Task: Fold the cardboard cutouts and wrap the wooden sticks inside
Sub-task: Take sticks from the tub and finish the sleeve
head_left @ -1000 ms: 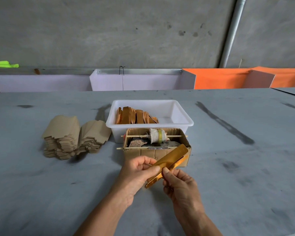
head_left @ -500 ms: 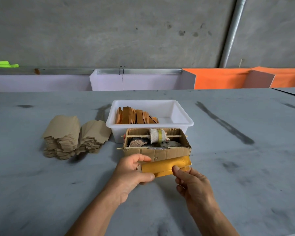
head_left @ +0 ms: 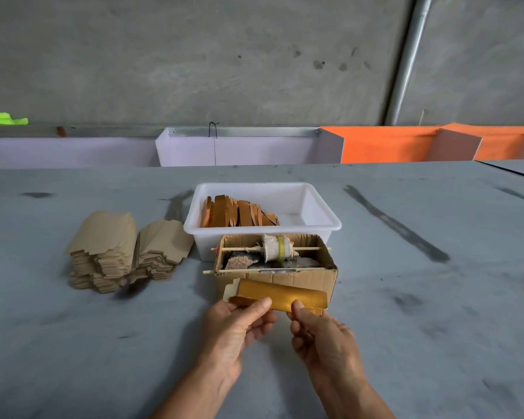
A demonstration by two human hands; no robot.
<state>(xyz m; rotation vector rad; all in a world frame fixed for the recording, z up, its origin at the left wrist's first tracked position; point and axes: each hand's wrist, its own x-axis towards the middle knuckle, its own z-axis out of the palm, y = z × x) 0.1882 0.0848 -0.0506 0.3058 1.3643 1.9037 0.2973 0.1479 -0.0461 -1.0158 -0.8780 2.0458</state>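
Observation:
A gold-coloured cardboard cutout [head_left: 280, 293] lies lengthwise between both hands, just in front of the small cardboard box [head_left: 303, 278]. My left hand [head_left: 239, 325] pinches its lower left edge with the thumb on top. My right hand [head_left: 321, 334] pinches its lower right edge. Its long lower flap looks folded up. A pile of flat brown cutouts [head_left: 124, 249] rests on the table to the left. Orange-brown wrapped pieces [head_left: 236, 214] stand in the white plastic tub [head_left: 321, 207]. Two thin wooden sticks [head_left: 239, 248] cross the open box.
The grey table [head_left: 406, 297] stretches wide on both sides. A spool of thread with a yellow band [head_left: 277, 247] sits on the upper stick in the box. White and orange dividers [head_left: 375, 145] line the table's far edge below a concrete wall.
The cutout went from tilted up on its end to lying level. Both hands shifted along its lower edge, and the cutout now sits slightly further left with its flap raised.

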